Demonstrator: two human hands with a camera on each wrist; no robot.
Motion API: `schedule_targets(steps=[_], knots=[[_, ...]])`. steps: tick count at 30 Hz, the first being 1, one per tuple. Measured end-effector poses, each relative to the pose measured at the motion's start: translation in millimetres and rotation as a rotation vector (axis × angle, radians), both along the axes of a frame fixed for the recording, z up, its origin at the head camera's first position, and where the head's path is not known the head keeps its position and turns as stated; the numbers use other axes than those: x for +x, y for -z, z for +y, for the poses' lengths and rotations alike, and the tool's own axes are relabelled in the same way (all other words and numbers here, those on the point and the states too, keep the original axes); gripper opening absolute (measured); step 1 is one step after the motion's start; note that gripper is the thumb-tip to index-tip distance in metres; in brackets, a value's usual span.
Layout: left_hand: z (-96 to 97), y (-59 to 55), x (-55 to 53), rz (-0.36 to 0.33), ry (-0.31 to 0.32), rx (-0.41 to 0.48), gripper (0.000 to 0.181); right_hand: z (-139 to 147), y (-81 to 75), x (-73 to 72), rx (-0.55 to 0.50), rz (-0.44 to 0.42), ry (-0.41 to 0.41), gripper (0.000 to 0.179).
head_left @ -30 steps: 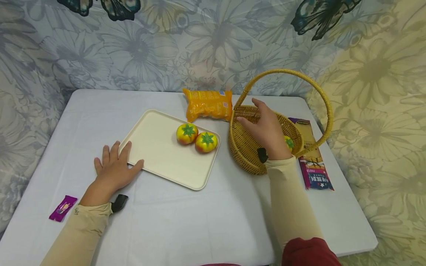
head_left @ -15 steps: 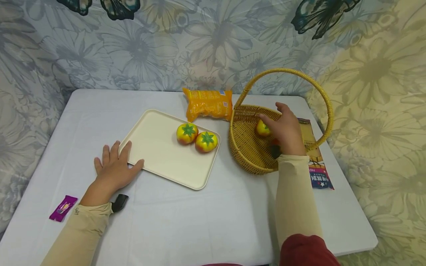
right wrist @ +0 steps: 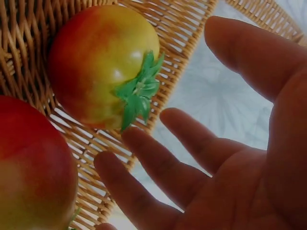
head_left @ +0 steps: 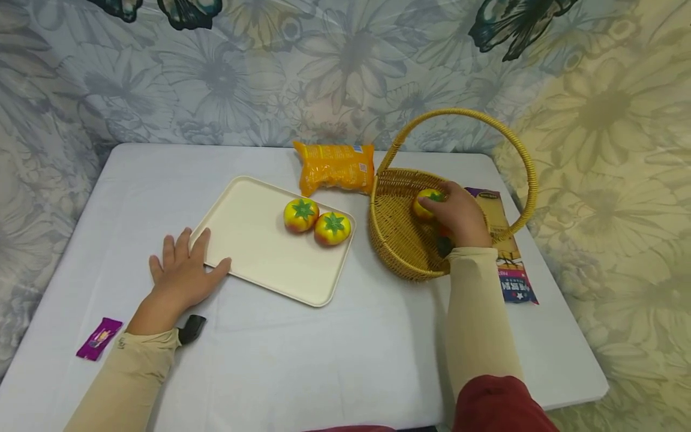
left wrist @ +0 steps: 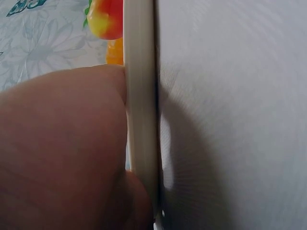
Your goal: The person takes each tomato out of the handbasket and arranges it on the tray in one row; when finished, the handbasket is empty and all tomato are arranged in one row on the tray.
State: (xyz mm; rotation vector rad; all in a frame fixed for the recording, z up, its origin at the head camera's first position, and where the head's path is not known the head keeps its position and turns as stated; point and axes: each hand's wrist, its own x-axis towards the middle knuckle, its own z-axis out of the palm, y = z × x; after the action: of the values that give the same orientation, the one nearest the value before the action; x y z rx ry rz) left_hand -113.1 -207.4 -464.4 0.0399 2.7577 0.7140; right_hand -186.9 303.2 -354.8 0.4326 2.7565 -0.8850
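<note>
My right hand (head_left: pixel 463 216) reaches into the wicker basket (head_left: pixel 391 240) on the right of the table. In the right wrist view its fingers are spread beside a red-yellow toy tomato (right wrist: pixel 98 67) with green leaves, not wrapped round it. A second toy tomato (right wrist: pixel 33 167) lies nearby in the basket, mostly covered by the hand in the head view. On the left, my left hand (head_left: pixel 180 273) rests with straight fingers at the near-left corner of a cream tray (head_left: pixel 259 258). Two toy tomatoes, one (head_left: pixel 301 215) beside the other (head_left: pixel 332 228), sit at the tray's right end.
Behind the tray lies an orange snack packet (head_left: pixel 336 169), close to the basket. A pasta bag (head_left: pixel 514 264) is to the basket's right, partly behind the forearm. The tall basket handle (head_left: pixel 464 112) arches above. A small purple packet (head_left: pixel 99 339) lies at the left.
My right hand moved right, then lowered into the basket, bringing the thumb over the toy tomato there. The left hand and tray stay in place.
</note>
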Motion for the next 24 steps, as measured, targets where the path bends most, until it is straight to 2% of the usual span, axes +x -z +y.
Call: schedule_targets(steps=[6,13,17,21,24], knots=[[-0.4,1.4,-0.1,-0.001,0.005,-0.001,0.096,2.8,0.3,-2.8,0.038,-0.018,-0.047,0.089],[-1.7,1.0,1.7,-0.007,0.003,-0.003,0.096,1.3,6.4,-9.4,0.023,-0.065,-0.052,0.087],[-2.8,1.7,2.3,-0.004,0.001,0.002,0.096,-1.9,12.5,-13.3,0.072,-0.05,-0.096,0.089],[-2.4,1.8,2.4,0.001,0.004,0.011,0.096,-6.6,16.2,-14.9,0.1,-0.03,-0.12,0.084],[-1.6,2.5,1.8,0.003,0.006,0.013,0.096,-10.5,17.0,-15.8,0.11,-0.025,-0.169,0.078]])
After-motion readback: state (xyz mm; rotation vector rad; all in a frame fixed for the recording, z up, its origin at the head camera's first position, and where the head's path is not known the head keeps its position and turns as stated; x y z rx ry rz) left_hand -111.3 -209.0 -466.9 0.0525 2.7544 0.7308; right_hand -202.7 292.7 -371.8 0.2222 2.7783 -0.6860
